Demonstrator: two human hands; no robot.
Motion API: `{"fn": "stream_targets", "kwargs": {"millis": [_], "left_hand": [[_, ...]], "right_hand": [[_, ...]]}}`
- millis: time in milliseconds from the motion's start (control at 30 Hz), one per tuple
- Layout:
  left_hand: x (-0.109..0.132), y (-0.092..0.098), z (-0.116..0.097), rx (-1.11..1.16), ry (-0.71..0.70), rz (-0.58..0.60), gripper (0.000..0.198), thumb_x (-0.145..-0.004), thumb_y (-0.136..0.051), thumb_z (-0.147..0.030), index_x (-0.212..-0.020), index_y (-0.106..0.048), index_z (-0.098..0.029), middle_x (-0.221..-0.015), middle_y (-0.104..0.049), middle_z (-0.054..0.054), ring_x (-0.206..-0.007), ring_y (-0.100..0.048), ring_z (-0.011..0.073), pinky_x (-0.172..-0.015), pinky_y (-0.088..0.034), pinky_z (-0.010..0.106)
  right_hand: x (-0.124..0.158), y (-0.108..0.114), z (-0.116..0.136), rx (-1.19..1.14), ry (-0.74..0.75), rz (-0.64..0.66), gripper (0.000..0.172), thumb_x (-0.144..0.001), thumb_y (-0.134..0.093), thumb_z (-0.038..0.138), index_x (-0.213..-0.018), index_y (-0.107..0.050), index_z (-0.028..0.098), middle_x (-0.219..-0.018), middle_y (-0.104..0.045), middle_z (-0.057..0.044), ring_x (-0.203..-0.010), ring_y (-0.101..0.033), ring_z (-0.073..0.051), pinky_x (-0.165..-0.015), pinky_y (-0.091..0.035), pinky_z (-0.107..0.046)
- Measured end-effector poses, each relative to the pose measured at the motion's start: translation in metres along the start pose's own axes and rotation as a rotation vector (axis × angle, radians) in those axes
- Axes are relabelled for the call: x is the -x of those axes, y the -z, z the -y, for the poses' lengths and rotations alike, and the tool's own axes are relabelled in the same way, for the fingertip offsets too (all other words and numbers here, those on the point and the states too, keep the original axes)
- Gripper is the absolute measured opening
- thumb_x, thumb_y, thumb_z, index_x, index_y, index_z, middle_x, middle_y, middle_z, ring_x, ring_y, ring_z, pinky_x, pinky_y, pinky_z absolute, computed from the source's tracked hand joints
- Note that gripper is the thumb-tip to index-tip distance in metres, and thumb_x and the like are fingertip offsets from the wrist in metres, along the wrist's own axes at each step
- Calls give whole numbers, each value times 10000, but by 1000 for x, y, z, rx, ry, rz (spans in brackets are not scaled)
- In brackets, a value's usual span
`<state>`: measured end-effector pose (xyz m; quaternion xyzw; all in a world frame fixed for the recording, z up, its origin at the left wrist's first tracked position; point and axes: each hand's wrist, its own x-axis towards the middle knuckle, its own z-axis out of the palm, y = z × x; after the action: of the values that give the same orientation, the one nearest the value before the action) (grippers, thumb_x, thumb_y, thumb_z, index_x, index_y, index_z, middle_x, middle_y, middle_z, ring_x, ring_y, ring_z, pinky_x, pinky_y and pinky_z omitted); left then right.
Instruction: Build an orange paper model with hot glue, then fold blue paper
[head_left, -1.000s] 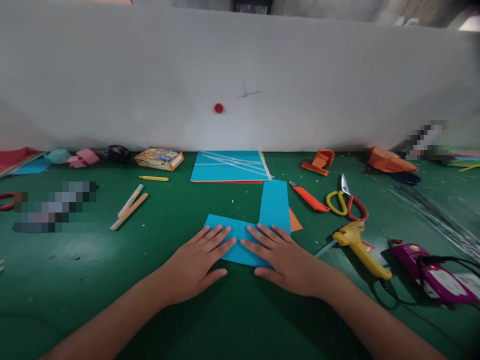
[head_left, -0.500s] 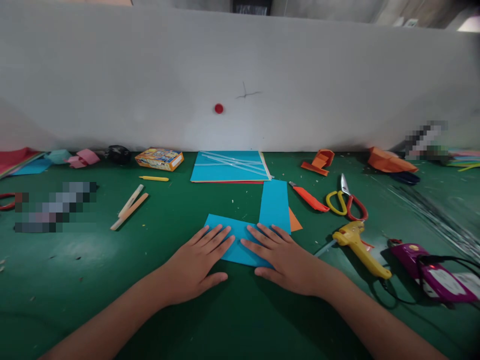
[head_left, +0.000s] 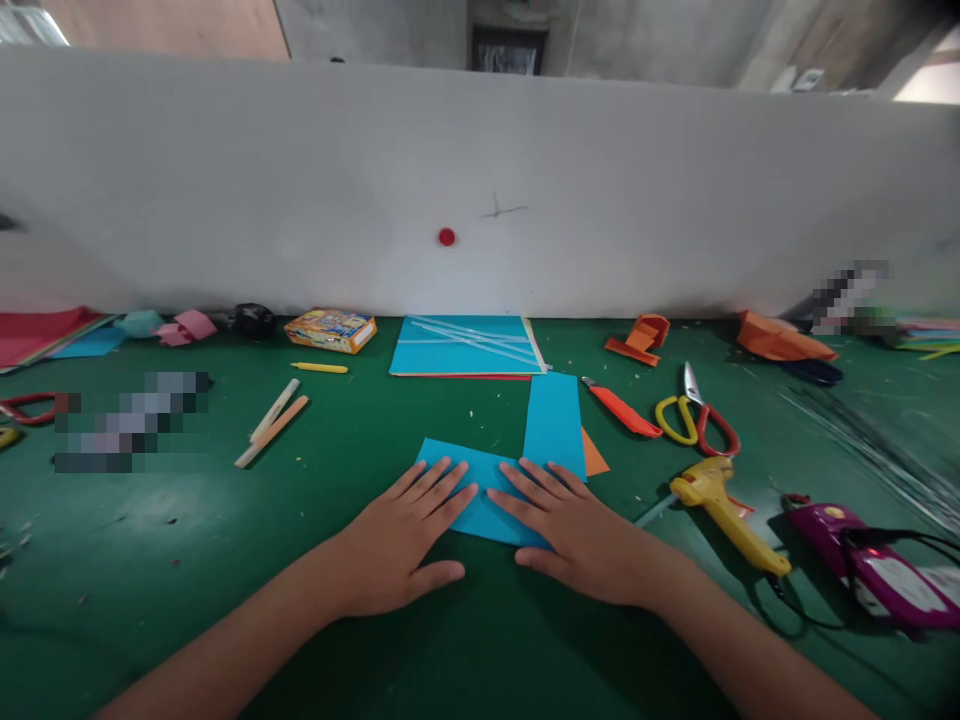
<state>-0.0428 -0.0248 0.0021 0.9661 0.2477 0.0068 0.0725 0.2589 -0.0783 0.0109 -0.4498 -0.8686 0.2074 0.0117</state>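
Note:
A blue piece of paper [head_left: 480, 512] lies flat on the green table, set at a slant. My left hand [head_left: 401, 535] rests on its left part, palm down with the fingers spread. On its right part lies my right hand [head_left: 574, 535], also flat with fingers apart. Both hands partly cover the sheet. Beyond my right fingertips is a second blue strip of paper [head_left: 553, 425], with the corner of an orange piece [head_left: 595, 455] showing from under it.
A yellow glue gun [head_left: 731, 515], scissors [head_left: 694, 410] and an orange cutter [head_left: 624, 410] lie on the right. Wooden sticks [head_left: 274, 425] and a yellow crayon-like stick [head_left: 320, 367] are on the left. Stacked blue paper [head_left: 465, 347] sits by the white partition [head_left: 300, 180].
The whole view has shifted slightly, so the tabletop things appear lower and a little to the right. Both hands stay flat on the blue paper.

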Motion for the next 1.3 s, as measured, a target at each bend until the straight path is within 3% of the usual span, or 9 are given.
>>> {"fn": "stream_targets", "kwargs": {"millis": [233, 400, 567, 733, 833, 967, 1300], "left_hand": [[-1, -2, -2, -13, 37, -3, 827, -1051, -346, -641, -1667, 25, -233, -1725, -141, 112, -1589, -196, 343, -1289, -163, 513], [-4, 4, -6, -1, 63, 75, 824, -1041, -302, -676, -1673, -63, -203, -1725, -131, 123, -1600, -151, 343, -1289, -146, 540], [-6, 8, -9, 10, 88, 90, 820, -1036, -330, -669, -1661, -174, -162, -1721, -143, 152, -1597, -154, 362, -1281, -161, 569], [-7, 9, -12, 22, 95, 98, 850, -1009, -443, -643, -1660, -177, -165, -1727, -132, 150, -1598, -132, 374, -1278, -165, 590], [-8, 10, -12, 27, 114, 134, 858, -1006, -417, -675, -1663, -167, -184, -1732, -104, 131, -1602, -115, 367, -1286, -146, 579], [-8, 10, -12, 35, 104, 111, 836, -1008, -377, -702, -1661, -193, -215, -1735, -120, 106, -1601, -125, 363, -1293, -135, 568], [-6, 9, -11, 16, 117, 123, 850, -1007, -342, -721, -1662, -187, -201, -1736, -100, 108, -1604, -117, 356, -1293, -132, 551]], "right_hand": [[0, 5, 4, -5, -13, 2, 693, -1042, -330, 691, -1650, -231, 373, -1740, -117, -24, -1602, -99, -338, -1266, -113, -637], [3, 13, 4, 1, 2, -35, 642, -1054, -342, 662, -1629, -307, 381, -1726, -212, -17, -1587, -191, -336, -1262, -163, -616], [6, 22, 19, 119, 31, -195, 581, -1062, -413, 573, -1602, -382, 360, -1743, -160, -30, -1557, -234, -379, -1217, -212, -631], [1, 21, 42, 183, 95, -212, 453, -1075, -422, 492, -1462, -571, 309, -1576, -495, -96, -1284, -504, -362, -1070, -341, -590], [-3, 15, 48, 199, 96, -186, 398, -1082, -424, 433, -1392, -618, 275, -1348, -631, -119, -1120, -551, -327, -966, -387, -530], [-6, 10, 47, 185, 79, -141, 363, -1084, -417, 343, -1384, -613, 280, -1215, -642, -107, -1061, -563, -302, -917, -389, -486], [-14, 0, 49, 196, 94, -121, 473, -1061, -485, 424, -1516, -478, 295, -1316, -596, -128, -1071, -544, -314, -896, -397, -454]]}}
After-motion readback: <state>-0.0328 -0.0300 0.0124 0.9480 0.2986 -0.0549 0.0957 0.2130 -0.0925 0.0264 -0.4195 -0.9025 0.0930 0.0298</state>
